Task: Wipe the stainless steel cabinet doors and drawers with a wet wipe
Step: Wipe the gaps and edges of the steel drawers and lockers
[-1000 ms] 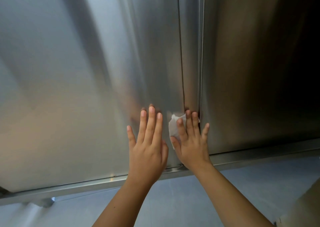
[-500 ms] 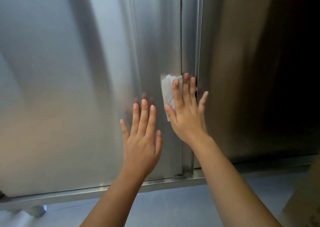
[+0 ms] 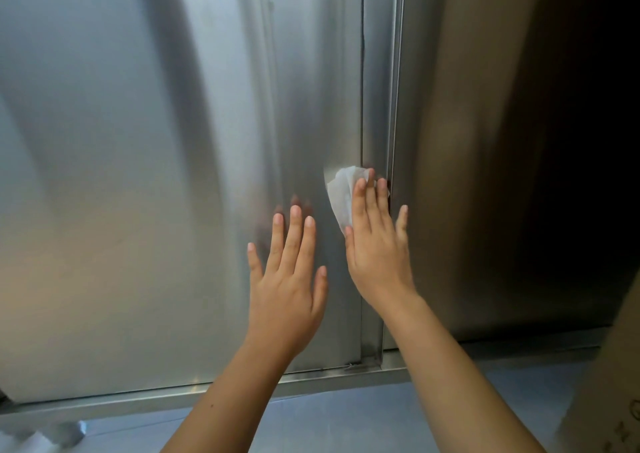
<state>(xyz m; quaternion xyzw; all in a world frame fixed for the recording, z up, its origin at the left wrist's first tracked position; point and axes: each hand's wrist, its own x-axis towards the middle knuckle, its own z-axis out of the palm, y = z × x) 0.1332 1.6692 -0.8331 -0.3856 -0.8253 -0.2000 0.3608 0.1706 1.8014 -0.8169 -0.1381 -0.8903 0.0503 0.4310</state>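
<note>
Fingers of the left hand lay spread and straight on the cabinet door, holding nothing. Just right and slightly farther, the right hand pressed the wet wipe flat under straight, close-set fingers, beside the vertical seam. White and crumpled (folded, it seemed), the wipe stuck out up-left of them, long axis along the seam.

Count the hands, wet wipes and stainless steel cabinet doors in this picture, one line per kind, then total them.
Hands: 2 (left hand, right hand)
Wet wipes: 1 (white wet wipe under the right hand's fingers)
Stainless steel cabinet doors: 2 (left door, right door)
Total: 5
</note>
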